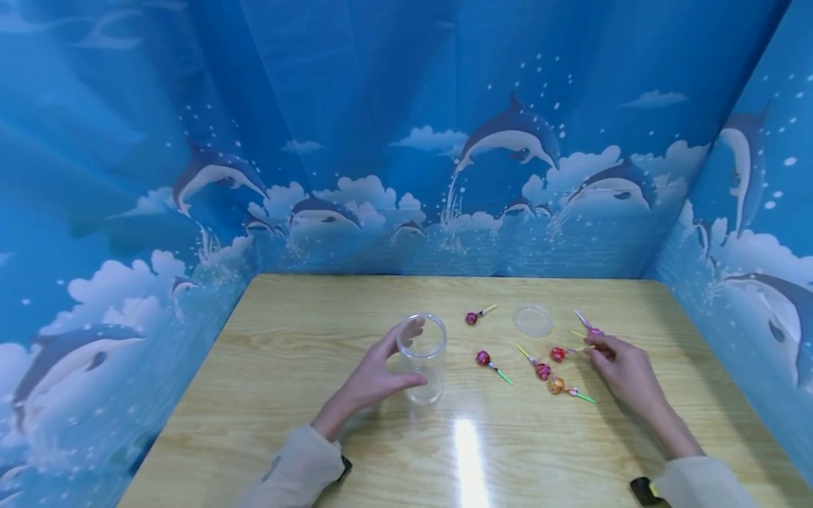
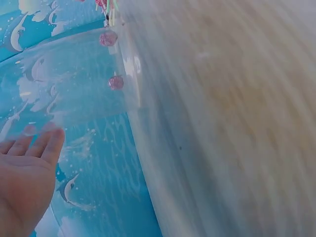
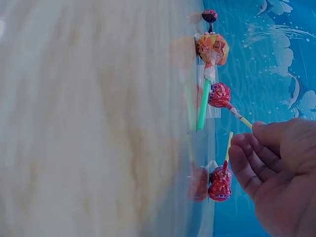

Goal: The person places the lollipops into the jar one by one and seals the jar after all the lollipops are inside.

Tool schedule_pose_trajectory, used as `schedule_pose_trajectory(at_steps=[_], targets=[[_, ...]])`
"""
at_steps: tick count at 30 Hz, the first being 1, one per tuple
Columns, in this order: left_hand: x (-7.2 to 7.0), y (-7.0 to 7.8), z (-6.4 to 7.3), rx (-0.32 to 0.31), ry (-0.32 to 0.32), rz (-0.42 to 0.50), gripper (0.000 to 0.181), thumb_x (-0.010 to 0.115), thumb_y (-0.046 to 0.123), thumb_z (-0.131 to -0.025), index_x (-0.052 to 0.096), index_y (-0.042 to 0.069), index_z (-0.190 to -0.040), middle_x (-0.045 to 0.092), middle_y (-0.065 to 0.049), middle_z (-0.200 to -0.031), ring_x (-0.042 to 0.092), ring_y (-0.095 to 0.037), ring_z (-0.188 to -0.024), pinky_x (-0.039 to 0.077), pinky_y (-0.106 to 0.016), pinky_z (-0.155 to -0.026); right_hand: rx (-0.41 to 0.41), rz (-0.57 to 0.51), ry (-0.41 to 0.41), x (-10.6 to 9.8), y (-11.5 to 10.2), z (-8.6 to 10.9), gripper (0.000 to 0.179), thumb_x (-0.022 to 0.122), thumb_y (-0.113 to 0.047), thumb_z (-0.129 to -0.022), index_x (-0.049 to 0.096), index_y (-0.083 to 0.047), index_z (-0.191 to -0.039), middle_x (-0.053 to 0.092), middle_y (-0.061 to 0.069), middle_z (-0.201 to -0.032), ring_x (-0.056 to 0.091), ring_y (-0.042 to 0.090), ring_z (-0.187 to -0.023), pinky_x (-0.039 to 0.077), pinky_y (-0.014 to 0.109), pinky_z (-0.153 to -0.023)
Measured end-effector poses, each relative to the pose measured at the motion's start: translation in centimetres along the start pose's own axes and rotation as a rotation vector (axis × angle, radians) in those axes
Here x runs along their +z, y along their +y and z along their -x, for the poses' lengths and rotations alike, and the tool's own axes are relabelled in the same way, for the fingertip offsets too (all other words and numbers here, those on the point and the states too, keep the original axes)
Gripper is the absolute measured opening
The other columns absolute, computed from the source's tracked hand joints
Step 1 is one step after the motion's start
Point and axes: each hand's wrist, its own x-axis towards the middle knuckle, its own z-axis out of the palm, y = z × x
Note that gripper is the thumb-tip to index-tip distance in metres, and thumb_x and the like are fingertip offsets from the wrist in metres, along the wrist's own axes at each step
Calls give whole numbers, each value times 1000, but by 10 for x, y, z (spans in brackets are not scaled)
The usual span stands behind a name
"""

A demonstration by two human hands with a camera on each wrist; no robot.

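A clear plastic jar [image 1: 424,367] stands upright on the table with its mouth up. My left hand [image 1: 377,374] holds its side, thumb in front and fingers behind; in the left wrist view the fingers [image 2: 47,143] lie along the clear wall. At the right, my right hand [image 1: 625,370] pinches the yellow stick of a red lollipop [image 3: 218,95] between thumb and fingertips. Below that hand's fingers is another red lollipop [image 3: 220,183] with a yellow stick. An orange lollipop [image 1: 556,384] with a green stick lies near, beside a red one [image 1: 543,371].
A round clear lid [image 1: 532,320] lies flat behind the lollipops. Between jar and lid are a dark red lollipop [image 1: 471,318] and one with a green stick [image 1: 483,358]. Another lollipop [image 1: 594,331] lies just beyond the right hand. Dolphin-print curtains [image 1: 381,212] border the wooden table [image 1: 286,353].
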Motion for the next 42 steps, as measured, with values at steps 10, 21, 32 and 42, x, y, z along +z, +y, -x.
schedule_pose_trajectory(at_steps=[10, 21, 32, 42], targets=[[5, 2, -6, -7, -1, 78, 95, 89, 9, -80, 37, 20, -159, 56, -2, -150, 54, -24, -136, 42, -50, -114, 284, -270, -134, 1, -4, -1, 22, 64, -1, -101, 66, 15, -116, 72, 25, -95, 67, 7, -73, 62, 25, -64], [9, 2, -11, -32, -10, 84, 88, 88, 8, -81, 41, 14, -156, 58, -4, -147, 55, -26, -134, 41, -51, -115, 404, -686, -123, -6, -17, -6, 34, 68, -13, -102, 63, 16, -120, 76, 8, -94, 72, 9, -80, 63, 29, -77], [10, 2, -17, -46, -20, 65, 84, 88, 10, -81, 45, 18, -153, 58, -1, -146, 55, -26, -133, 41, -51, -115, 307, -1134, -98, -12, -62, -20, 14, 63, -1, -101, 76, -4, -104, 77, 5, -93, 73, 12, -81, 62, 26, -77], [8, 5, -18, -69, -49, 59, 83, 88, 19, -83, 44, 18, -153, 57, -3, -147, 53, -27, -135, 39, -51, -116, 211, -1270, -116, -14, -117, -36, 19, 59, 4, -102, 77, -3, -104, 78, 7, -95, 73, 14, -80, 62, 24, -75]])
